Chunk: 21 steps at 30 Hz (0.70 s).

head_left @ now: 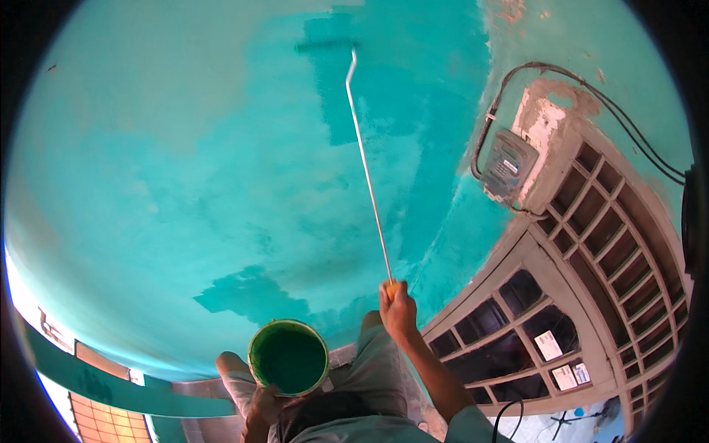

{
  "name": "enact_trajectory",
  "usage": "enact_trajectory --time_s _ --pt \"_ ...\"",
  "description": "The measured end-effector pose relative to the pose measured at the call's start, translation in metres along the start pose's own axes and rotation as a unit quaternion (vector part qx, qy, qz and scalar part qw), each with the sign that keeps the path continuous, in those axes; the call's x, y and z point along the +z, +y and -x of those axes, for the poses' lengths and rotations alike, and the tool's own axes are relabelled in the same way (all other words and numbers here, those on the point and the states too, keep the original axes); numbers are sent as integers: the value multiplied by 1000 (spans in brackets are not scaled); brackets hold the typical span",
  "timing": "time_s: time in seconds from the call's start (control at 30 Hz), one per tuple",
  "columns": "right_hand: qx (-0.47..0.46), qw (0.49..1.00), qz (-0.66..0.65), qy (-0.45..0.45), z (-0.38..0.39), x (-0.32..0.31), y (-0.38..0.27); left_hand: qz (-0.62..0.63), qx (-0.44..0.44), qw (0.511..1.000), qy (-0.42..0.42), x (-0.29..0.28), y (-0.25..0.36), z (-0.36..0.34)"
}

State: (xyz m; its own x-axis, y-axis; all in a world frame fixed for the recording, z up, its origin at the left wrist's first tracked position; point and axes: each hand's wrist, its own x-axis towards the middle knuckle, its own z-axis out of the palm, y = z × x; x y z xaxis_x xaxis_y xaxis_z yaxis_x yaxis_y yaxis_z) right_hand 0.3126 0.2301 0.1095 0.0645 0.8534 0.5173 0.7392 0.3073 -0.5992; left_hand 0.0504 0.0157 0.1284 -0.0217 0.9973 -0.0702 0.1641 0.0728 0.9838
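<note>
One paint bucket [289,357] of green paint in left hand [264,405] grip, right hand [398,309] closed on roller pole [367,171]

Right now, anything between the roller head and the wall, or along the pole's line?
Nothing visible. The roller lies against the turquoise wall; the pole runs free from the right hand. The meter box sits off right.

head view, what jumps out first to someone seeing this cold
The turquoise wall fills most of the view, with darker wet patches where the paint roller on its long pole touches near the top. The right hand grips the pole's base; the left hand holds a bucket of green paint at the bottom.
</note>
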Motion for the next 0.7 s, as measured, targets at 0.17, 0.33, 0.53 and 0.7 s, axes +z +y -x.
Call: enact_trajectory --time_s 0.17,0.33,0.53,0.7 --pt "5 999 9 -35 63 -1 26 484 -193 853 38 2 -46 -4" --pt "-62 996 -62 11 1 -18 -10 28 -23 999 -28 0 -20 2" --pt "-27 998 -54 8 -54 -19 -55 221 -74 972 -28 -10 -78 1" --pt "-1 999 -27 -44 40 5 4 361 -196 908 77 -2 -68 -2"
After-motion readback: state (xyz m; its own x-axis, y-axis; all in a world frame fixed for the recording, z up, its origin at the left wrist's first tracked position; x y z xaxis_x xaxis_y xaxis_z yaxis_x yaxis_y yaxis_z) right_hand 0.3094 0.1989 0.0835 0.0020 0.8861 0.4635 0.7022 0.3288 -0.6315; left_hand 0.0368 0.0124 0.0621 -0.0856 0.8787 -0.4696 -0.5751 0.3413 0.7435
